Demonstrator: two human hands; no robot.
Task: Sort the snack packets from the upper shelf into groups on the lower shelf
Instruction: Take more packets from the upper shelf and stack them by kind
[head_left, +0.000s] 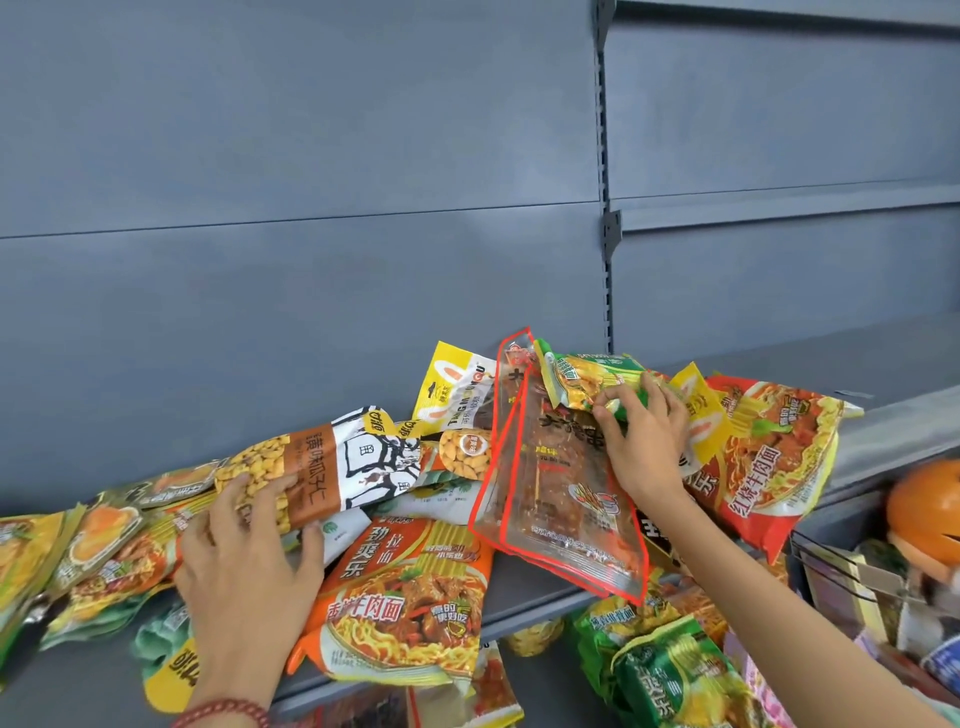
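A heap of snack packets covers the upper shelf (540, 587). My left hand (244, 566) lies on the pile, fingers closing round a brown and white seed packet (322, 462). My right hand (647, 441) grips a green noodle packet (587, 376) lifted above the heap. Under that hand lean two clear red-edged packets (561, 499). An orange beef noodle packet (410, 592) hangs over the shelf's front edge. A red noodle packet (774, 457) lies at the right. Green noodle packets (670, 670) sit on the lower shelf.
The grey back panel (311, 208) rises behind the shelf, with a slotted upright (605, 156) right of centre. A wire basket (852, 577) with an orange ball-like thing (930, 514) and boxes stands at the lower right. More yellow packets (78, 551) crowd the left end.
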